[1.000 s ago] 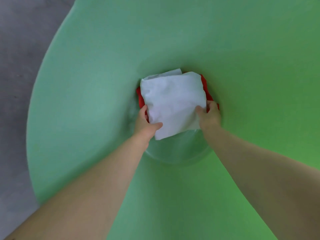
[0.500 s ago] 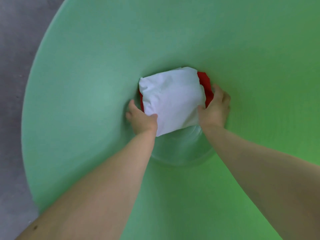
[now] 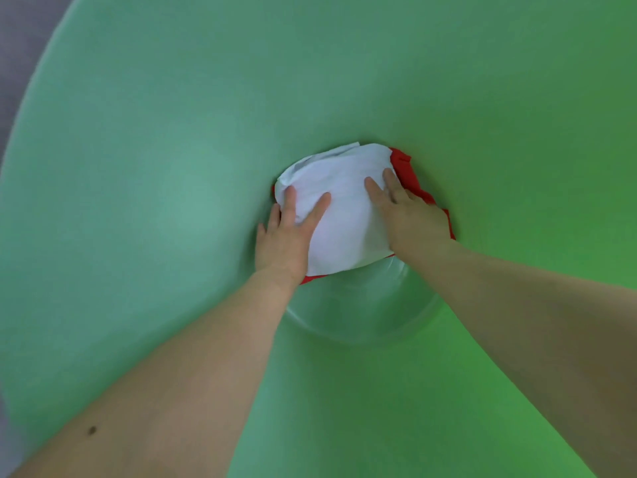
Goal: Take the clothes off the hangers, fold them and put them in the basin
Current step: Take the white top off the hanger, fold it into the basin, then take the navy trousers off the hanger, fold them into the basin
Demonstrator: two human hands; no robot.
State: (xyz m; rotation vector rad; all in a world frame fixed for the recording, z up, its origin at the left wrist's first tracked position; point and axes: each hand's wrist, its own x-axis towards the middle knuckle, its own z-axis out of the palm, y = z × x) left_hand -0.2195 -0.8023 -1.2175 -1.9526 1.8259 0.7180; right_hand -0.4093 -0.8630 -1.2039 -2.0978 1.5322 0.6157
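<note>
- A strip of grey floor (image 3: 13, 46) is showing at the far left edge, outside the basin.
- The green basin (image 3: 155, 167) is filling nearly the whole view, its wall sloping down to a small flat bottom near the middle.
- The left hand (image 3: 286, 236) is lying flat, fingers straight and spread, pressing on the left edge of the folded white garment (image 3: 344, 208).
- The white garment is sitting at the bottom of the basin, on top of the other cloth, bulging a little between the two hands.
- The right hand (image 3: 410, 215) is also pressing down flat with straight fingers, on the garment's right side; neither hand is gripping anything.
- A red garment (image 3: 408, 172) is peeking out from under the white one, mostly on the right.
- By my reading, the placing step is finishing: the cloth is being patted flat. The next move is calling for both hands to lift out without dragging the fold open.
</note>
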